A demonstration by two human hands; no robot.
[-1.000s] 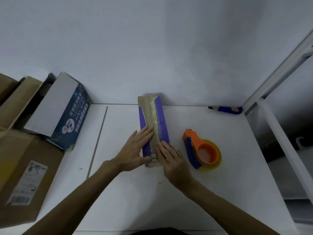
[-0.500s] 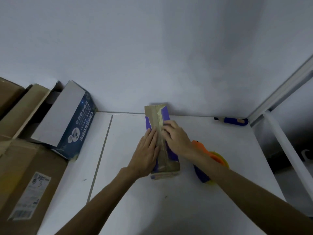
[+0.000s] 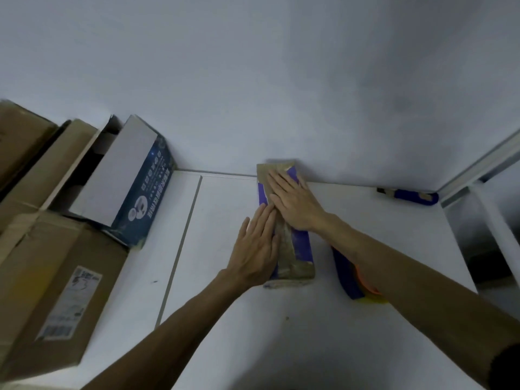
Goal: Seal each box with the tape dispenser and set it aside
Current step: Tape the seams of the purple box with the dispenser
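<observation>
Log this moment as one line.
left hand: flat on purple box | right hand: flat on its far end | tape dispenser: on table, untouched

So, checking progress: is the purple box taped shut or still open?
Taped shut: brown tape runs along the purple box top; left hand and right hand press flat on it.

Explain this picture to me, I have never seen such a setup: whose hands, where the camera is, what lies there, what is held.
No machine: a person wears a camera on the head, looking down at their own hands. The left hand and right hand rest flat on a purple box topped with brown tape; neither grips anything. The box lies on a white table. The tape dispenser lies right of it, partly hidden by the forearm. Cardboard boxes stand at the left; a blue tool lies by the wall.
</observation>
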